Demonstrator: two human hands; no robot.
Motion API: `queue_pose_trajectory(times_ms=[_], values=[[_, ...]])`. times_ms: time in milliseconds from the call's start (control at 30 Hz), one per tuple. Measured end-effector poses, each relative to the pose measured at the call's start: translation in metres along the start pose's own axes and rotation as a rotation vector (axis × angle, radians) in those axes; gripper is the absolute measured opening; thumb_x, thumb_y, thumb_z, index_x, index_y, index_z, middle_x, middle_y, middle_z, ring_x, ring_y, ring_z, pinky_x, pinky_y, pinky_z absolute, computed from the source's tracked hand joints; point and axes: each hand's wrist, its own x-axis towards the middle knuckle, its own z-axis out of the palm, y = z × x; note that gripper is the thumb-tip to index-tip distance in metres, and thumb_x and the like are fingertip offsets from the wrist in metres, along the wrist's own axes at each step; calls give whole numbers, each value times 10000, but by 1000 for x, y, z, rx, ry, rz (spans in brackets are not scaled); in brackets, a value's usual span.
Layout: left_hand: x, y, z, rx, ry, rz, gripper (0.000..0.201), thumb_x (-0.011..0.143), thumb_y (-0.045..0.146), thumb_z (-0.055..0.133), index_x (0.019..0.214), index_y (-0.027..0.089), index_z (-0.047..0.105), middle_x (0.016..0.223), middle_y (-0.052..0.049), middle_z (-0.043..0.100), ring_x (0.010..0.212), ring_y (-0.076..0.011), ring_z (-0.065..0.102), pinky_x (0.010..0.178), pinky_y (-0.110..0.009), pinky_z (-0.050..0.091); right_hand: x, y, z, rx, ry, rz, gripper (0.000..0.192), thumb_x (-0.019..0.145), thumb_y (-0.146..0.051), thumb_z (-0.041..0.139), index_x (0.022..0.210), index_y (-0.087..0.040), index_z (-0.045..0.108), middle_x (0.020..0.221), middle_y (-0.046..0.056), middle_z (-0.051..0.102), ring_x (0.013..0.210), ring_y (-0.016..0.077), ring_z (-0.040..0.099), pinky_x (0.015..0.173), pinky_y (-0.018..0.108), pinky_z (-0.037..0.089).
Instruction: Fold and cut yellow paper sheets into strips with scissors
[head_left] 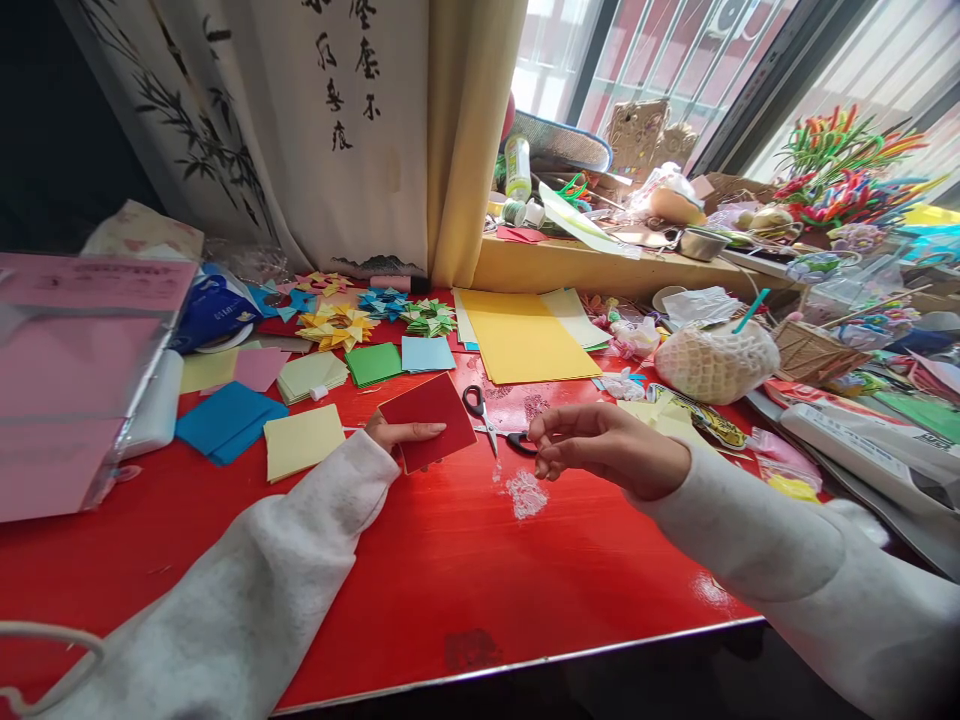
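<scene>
Pinching a dark red paper square (427, 420) by its near-left corner, the left hand (397, 434) lifts it just off the red table (450, 590). The right hand (600, 447), at 3 o'clock of the sheet, holds nothing, fingers loosely curled. Scissors (487, 418) lie between them. Risk: a one-corner grip may let the sheet droop or crease.

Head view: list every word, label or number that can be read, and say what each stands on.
Curtain, black brush characters in columns: "不" and "痕" read fairly clearly; the others are cut off or uncertain.
Pink paper packet, a faint printed line across its top: too blurred to read.
White wrapper at the right, small dark print: too small to read.
Glue bottle on the sill: label unreadable.
</scene>
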Motion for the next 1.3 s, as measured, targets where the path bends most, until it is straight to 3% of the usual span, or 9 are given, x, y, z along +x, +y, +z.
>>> queue_pose_trajectory(times_ms=[367,533,600,700,800,900,1000,1133,1300], values=[[0,0,0,-2,-18,11,243,481,219,694,680,108,608,510,-22,599,439,-145,548,368,-220,406,-1,-1,3,8,10,-40,126,584,-106,578,700,-129,535,563,-22,525,572,97,551,571,228,443],[1,0,0,-18,-11,17,242,466,208,702,670,111,616,514,-26,605,449,-151,556,372,-221,414,-2,0,2,-64,25,-47,149,602,-155,601,692,-154,482,644,1,564,718,137,581,699,281,450],[0,1,0,-9,-5,16,233,456,201,706,655,119,617,495,-16,600,416,-147,547,351,-221,404,-2,5,0,-202,43,-91,145,646,-220,586,691,-169,457,674,10,572,757,161,584,727,328,448],[-1,1,2,21,0,-3,225,439,212,718,621,119,623,487,-16,604,392,-146,539,341,-229,404,-1,15,-2,-654,123,-292,147,683,-309,554,731,-181,500,881,65,581,968,219,504,835,393,382],[-2,-1,5,48,-8,17,270,401,207,737,634,114,636,559,-32,636,487,-167,578,442,-254,458,4,25,0,-953,199,-385,247,667,-363,570,848,-200,532,1008,76,551,1055,235,433,878,397,349],[-4,-5,9,87,-60,88,298,396,189,737,671,124,642,629,-26,650,602,-178,596,555,-265,475,11,30,9,-734,185,-254,346,713,-420,492,979,-202,461,924,76,570,783,178,578,664,338,483],[-6,-8,13,156,-121,177,283,435,204,721,694,127,640,629,-18,642,611,-173,588,552,-263,465,22,32,19,-447,120,-202,325,692,-432,508,890,-178,461,793,39,553,592,127,576,461,252,489],[-8,-11,15,197,-152,159,295,477,242,704,739,130,626,575,-7,618,502,-153,562,452,-254,444,39,35,25,-304,173,-232,291,623,-400,592,698,-156,454,601,-22,491,514,91,519,421,212,456],[-5,-13,17,181,-112,205,302,456,231,718,723,120,633,653,-26,638,612,-166,582,534,-246,455,51,41,22,-210,237,-280,309,595,-415,607,618,-163,431,525,-44,464,473,73,470,444,213,427]])
